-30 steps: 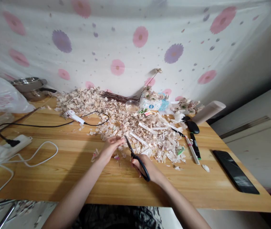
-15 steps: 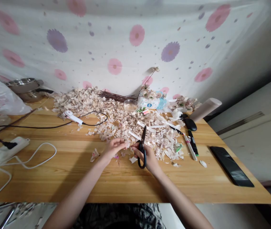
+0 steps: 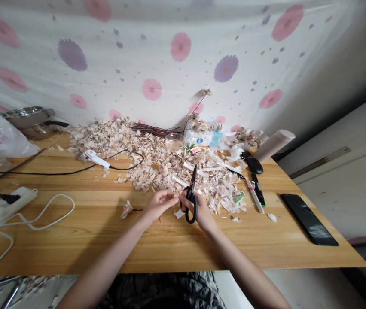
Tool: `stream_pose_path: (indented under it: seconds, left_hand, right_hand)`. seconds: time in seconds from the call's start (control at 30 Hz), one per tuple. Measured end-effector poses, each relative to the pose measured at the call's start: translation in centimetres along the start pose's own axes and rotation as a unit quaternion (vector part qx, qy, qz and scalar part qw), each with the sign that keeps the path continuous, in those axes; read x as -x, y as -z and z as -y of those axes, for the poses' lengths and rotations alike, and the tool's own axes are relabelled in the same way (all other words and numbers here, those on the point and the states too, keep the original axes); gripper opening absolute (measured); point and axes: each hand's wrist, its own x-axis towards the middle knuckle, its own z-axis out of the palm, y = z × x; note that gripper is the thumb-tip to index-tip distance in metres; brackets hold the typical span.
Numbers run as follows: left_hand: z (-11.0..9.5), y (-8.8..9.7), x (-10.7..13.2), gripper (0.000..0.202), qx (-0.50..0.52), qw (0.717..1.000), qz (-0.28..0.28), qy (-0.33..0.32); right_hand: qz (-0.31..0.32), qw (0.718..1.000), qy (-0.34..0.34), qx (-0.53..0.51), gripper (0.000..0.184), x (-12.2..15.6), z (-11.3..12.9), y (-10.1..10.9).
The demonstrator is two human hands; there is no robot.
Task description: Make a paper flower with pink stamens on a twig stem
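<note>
Black-handled scissors (image 3: 191,213) sit in the right hand (image 3: 202,210), just beside the left hand (image 3: 159,205).

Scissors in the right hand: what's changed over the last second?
The scissors swung from leaning toward the left hand to pointing up and away, held throughout in the right hand. The left hand is now closer to them. The pile of scraps and phone stayed put.
</note>
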Motion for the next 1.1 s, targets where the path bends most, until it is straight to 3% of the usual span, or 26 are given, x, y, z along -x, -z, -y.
stream_pose_path:
  seconds: [0.3,0.57,0.83,1.1]
  left_hand:
    - [0.4,-0.4,0.0,0.012,0.029,0.996,-0.080,-0.004]
    - [1.1,0.3,-0.5,0.015,0.060,0.984,-0.165,-0.040]
    - [1.9,0.9,-1.0,0.018,0.096,0.973,-0.189,-0.086]
    - [1.4,1.1,-0.9,0.019,0.107,0.967,-0.207,-0.099]
  right_hand:
    - [0.015,1.000,0.002,0.007,0.043,-0.2,-0.7,-0.3]
    - [0.098,0.985,0.050,0.135,0.065,0.9,-1.0,-0.4]
    - [0.158,0.947,0.053,0.273,0.058,1.8,0.0,0.0]
    - [0.190,0.931,0.058,0.308,0.064,2.1,0.3,-0.3]
